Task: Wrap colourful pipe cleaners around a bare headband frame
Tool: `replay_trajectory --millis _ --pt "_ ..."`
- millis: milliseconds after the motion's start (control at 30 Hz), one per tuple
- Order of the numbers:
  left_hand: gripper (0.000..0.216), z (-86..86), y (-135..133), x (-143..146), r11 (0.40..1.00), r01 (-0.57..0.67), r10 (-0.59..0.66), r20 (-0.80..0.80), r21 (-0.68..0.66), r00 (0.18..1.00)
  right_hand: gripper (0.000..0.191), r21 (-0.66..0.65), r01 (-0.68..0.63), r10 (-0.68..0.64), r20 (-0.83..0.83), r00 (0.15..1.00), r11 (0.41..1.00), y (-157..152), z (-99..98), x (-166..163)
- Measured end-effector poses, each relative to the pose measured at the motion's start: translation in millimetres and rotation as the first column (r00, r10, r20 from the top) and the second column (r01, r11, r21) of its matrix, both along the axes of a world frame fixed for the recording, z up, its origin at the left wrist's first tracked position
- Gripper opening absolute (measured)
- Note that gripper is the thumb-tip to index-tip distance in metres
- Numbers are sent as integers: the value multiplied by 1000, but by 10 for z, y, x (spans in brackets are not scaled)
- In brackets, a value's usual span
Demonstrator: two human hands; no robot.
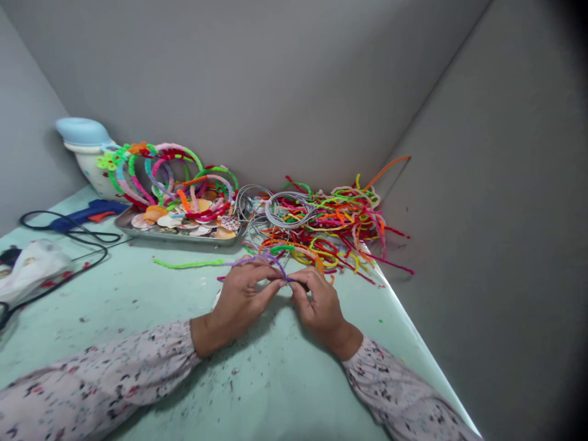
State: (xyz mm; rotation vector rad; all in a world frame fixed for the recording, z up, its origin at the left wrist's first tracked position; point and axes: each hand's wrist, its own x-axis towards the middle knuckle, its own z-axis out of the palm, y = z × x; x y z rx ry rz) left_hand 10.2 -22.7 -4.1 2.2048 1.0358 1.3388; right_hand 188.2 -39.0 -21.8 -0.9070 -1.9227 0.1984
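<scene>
Between both hands is a purple pipe cleaner (277, 260), curved over my left hand. My left hand (245, 293) pinches it between thumb and forefinger. Opposite, close against it, my right hand (318, 301) pinches the same purple piece at its end. A green pipe cleaner (188, 264) runs out to the left from the purple one, behind my left hand. Just beyond the fingers lies a tangled pile of pipe cleaners (340, 220) in many colours. The fingertips hide how the purple ends meet.
A metal tray (202, 241) holds shells and several pipe-cleaner-wrapped rings (179, 153). Coils of grey wire (289, 210) lie beside it. At left are a blue glue gun (76, 218), a black cord (94, 263), a white plastic bag (34, 269) and a blue-lidded container (85, 138). Walls stand behind and right.
</scene>
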Motion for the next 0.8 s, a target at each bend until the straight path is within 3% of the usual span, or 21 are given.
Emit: replay_trajectory --millis 333,600,800 --pt "10 13 1 -15 996 -32 25 -75 -88 997 15 3 15 -15 37 999 1000 4 -19 6" --pt "10 -25 -3 -13 998 -63 61 -99 -18 993 16 -19 25 -24 36 999 1000 1 -5 -3" --pt "13 18 -8 -22 997 -39 31 -108 -72 994 14 -19 7 -6 44 999 1000 1 -14 -2"
